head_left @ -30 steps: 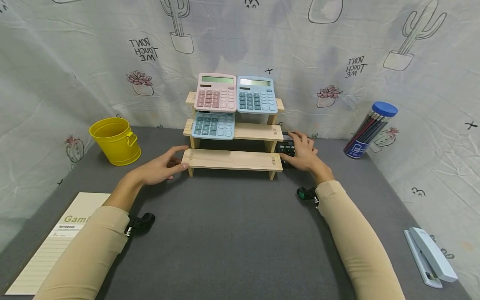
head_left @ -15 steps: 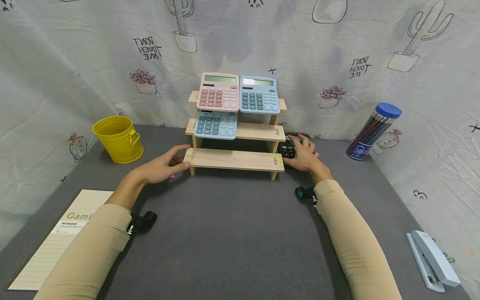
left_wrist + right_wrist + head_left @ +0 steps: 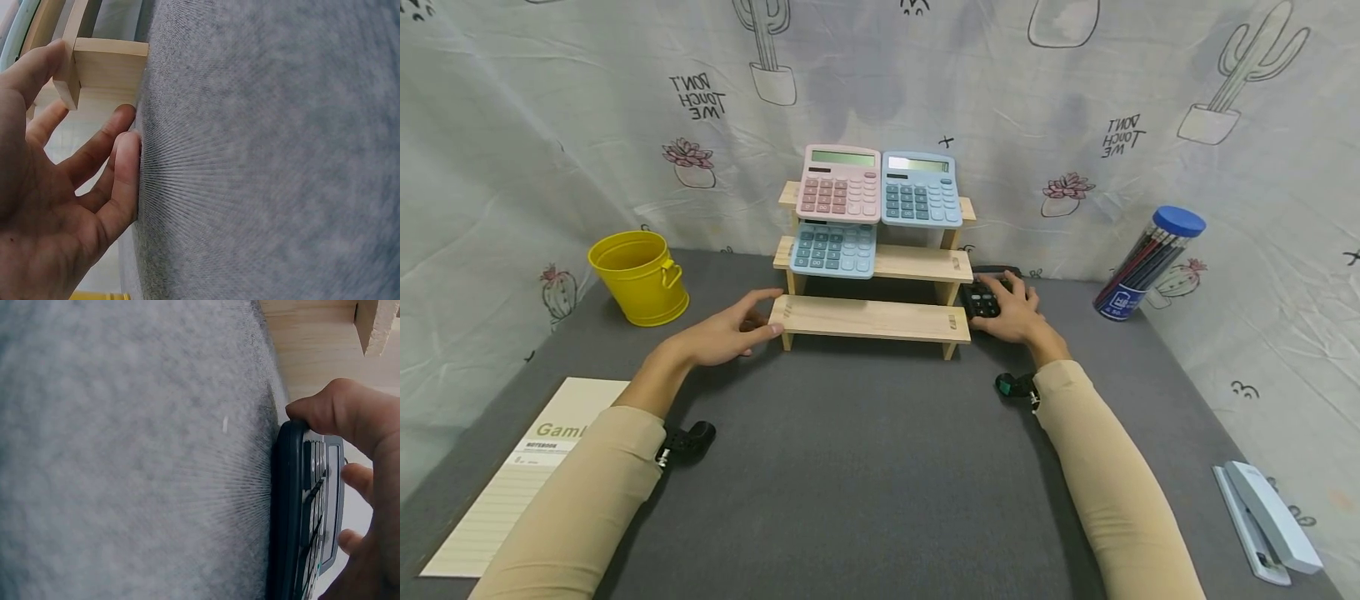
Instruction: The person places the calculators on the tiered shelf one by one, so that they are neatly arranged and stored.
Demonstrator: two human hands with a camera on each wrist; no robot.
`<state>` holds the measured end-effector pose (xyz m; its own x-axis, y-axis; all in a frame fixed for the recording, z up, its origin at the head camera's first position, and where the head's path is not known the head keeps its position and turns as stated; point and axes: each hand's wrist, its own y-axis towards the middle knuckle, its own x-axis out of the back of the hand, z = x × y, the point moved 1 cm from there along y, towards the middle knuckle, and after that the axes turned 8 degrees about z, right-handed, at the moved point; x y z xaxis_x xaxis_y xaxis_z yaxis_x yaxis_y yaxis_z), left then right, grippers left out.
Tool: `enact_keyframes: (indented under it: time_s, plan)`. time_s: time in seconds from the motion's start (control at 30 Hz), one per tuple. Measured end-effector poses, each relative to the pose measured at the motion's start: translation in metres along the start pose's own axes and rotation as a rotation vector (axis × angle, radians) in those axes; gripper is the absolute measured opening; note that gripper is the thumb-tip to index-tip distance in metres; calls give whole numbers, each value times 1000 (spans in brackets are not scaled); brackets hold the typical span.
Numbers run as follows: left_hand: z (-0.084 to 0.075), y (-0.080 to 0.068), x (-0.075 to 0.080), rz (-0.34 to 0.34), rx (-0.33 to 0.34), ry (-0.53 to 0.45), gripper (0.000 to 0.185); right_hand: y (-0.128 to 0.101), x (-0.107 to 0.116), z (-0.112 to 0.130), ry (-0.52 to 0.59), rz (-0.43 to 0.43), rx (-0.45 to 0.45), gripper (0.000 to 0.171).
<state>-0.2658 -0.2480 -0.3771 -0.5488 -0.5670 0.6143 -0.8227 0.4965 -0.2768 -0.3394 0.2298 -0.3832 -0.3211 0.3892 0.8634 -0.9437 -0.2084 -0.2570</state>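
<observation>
A tiered wooden stand (image 3: 868, 317) rises at the back of the table. My left hand (image 3: 722, 333) holds the left end of its lowest step, thumb at the front corner and index finger at the back; the other fingertips lie near the tabletop. On the right, my right hand (image 3: 1011, 315) grips a black calculator (image 3: 287, 506) flat on the table beside the stand. The thumb presses its near edge while fingertips reach over its screen. A pink calculator (image 3: 838, 185) and a blue calculator (image 3: 921, 192) lean on the top step; another blue calculator (image 3: 832, 252) leans on the middle one.
A yellow bucket (image 3: 638, 283) stands back left, with a notebook (image 3: 497, 508) in front, partly under the left sleeve. To the right are a blue-lidded pencil tube (image 3: 1138, 271) and a light blue stapler (image 3: 1266, 521). A patterned curtain (image 3: 880, 83) closes off the back.
My right hand has shifted slightly right relative to the stand, and more of the black calculator's keys show. The left hand stays at the stand; the head view has shifted a little.
</observation>
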Motion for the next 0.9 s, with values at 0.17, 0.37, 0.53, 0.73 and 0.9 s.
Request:
enact_keyframes:
  time_s: [0.17,0.37,0.53,0.73,0.9]
  plan:
    - [1,1,0,-3,-4,-1,79,2,-1,-2,-12,3,-23,84]
    - [1,1,0,0,-8,-6,79,3,-1,-4,-18,17,-34,85]
    - [-1,0,0,5,-13,-3,78,2,-1,-9,-19,46,-17,87]
    - [-2,-1,1,0,-12,4,77,4,0,-11,-2,32,1,82]
    - [0,0,0,-4,-8,5,78,1,1,-12,-4,-22,6,82]
